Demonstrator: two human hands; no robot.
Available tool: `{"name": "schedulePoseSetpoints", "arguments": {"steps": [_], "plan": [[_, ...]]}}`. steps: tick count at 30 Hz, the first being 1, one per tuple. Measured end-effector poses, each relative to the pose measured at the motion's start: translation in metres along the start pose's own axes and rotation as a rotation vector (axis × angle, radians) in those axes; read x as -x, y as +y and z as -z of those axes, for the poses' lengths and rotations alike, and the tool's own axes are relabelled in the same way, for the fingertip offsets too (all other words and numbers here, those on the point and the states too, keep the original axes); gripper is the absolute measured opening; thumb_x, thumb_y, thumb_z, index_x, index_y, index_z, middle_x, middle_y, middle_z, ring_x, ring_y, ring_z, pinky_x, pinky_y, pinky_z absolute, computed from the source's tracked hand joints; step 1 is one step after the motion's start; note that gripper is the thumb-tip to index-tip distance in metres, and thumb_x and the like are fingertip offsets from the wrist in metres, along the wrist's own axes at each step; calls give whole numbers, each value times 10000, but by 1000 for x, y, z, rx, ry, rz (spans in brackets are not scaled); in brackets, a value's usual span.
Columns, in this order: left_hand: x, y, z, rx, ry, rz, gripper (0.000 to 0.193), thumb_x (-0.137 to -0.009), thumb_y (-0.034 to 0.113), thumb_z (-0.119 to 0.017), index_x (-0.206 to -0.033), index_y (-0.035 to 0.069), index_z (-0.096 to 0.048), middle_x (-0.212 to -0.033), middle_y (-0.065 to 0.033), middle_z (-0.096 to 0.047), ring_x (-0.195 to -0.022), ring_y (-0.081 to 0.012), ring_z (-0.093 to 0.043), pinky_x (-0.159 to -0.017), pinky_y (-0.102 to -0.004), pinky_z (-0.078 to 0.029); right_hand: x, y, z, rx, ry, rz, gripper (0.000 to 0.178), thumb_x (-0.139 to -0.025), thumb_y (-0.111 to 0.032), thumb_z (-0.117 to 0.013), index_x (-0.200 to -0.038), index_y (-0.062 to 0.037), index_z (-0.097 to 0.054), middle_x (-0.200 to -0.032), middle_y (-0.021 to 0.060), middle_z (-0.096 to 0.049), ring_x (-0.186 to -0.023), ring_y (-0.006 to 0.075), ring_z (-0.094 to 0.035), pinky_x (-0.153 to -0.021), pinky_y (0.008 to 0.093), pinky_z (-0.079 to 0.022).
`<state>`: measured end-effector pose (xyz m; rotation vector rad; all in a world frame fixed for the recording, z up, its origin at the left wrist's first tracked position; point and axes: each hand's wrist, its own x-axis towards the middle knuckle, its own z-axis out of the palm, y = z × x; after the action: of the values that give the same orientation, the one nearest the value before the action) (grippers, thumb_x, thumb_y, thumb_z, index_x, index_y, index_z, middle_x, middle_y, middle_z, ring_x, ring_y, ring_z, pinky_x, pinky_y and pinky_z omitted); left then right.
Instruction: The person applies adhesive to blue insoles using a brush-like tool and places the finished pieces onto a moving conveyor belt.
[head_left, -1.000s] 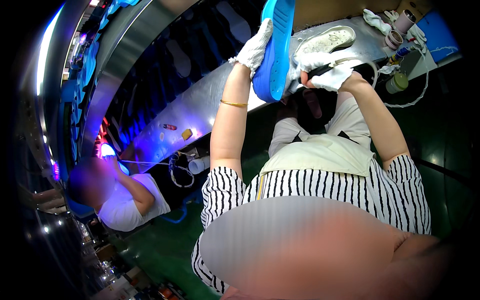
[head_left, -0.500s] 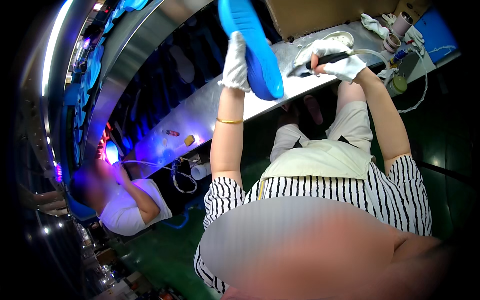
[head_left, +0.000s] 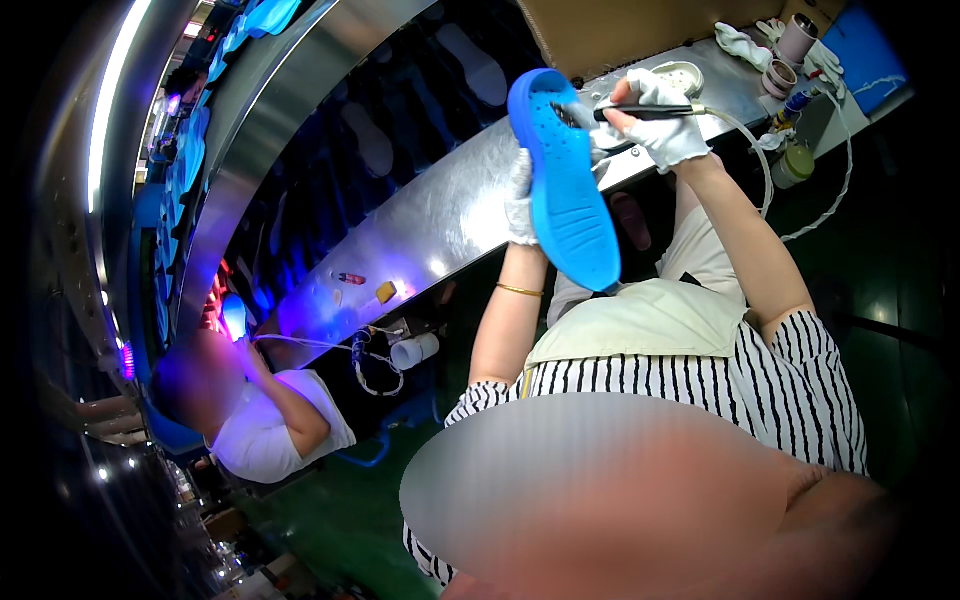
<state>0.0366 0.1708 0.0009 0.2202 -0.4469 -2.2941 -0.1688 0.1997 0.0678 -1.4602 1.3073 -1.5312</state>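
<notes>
My left hand [head_left: 521, 205], in a white glove, is closed around the side of a blue shoe sole [head_left: 575, 205]. The sole is tilted, with its raised rim and small-holed inner face showing. A black-handled brush [head_left: 648, 112] is gripped in my right hand [head_left: 665, 130], whose white glove leaves some fingertips bare. Its bristles [head_left: 575, 114] meet or hover just over the far end of the sole; contact is hard to tell. From the handle's rear runs a pale hose [head_left: 745, 125]. Behind my right hand, a white clog-like shoe [head_left: 684, 76] sits on the bench.
The metal bench [head_left: 430, 220] runs along a dark conveyor [head_left: 400, 130] carrying several soles. A cardboard box [head_left: 630, 30] stands at the back. Spare gloves [head_left: 743, 45], a pink cylinder [head_left: 797, 40] and a jar [head_left: 794, 170] are right. A co-worker [head_left: 285, 425] sits left, near a yellow block [head_left: 386, 292].
My left hand has brought the sole right and nearer, turning its inner face into view. The brush in my right hand has risen slightly and now meets the sole's far end.
</notes>
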Motion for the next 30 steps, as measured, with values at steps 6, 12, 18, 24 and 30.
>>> {"name": "schedulePoseSetpoints", "arguments": {"steps": [6,12,18,24,30], "plan": [[-10,-24,-7,-129,190,-53,664,-935,526,-505,-1388,50,-411,-1329,-157,-522,-1166,-310,-543,-1019,-457,-441,12,-18,-16,28,-127,253,189,-763,1,-694,-898,-53,-574,-784,33,-593,-691,103,-592,-634,245,-484],[-13,-14,-14,-129,94,-116,691,-937,553,-479,-1407,59,-370,-1338,-146,-496,-1172,-297,-525,-1018,-428,-441,22,-26,-19,-20,-118,184,264,-774,-6,-661,-1018,-57,-573,-829,33,-600,-750,106,-572,-672,240,-477],[-16,-10,-25,-241,189,-268,741,-922,615,-439,-1414,64,-371,-1352,-172,-486,-1181,-321,-515,-1059,-452,-392,32,-22,-25,93,-253,179,343,-735,-44,-693,-1065,-64,-602,-830,76,-618,-768,191,-608,-712,291,-496],[-26,4,-13,-177,190,-270,781,-902,680,-387,-1407,84,-382,-1318,-188,-513,-1150,-347,-536,-1014,-486,-431,43,-28,-24,272,-265,390,328,-732,-19,-691,-1050,-62,-621,-838,83,-627,-739,210,-611,-702,284,-500],[-28,16,-9,-138,170,-260,801,-885,709,-374,-1374,76,-410,-1249,-197,-561,-1087,-379,-573,-967,-520,-464,48,-35,-20,93,-252,87,216,-755,-27,-698,-959,-59,-636,-842,74,-633,-753,189,-626,-708,297,-510]]}}
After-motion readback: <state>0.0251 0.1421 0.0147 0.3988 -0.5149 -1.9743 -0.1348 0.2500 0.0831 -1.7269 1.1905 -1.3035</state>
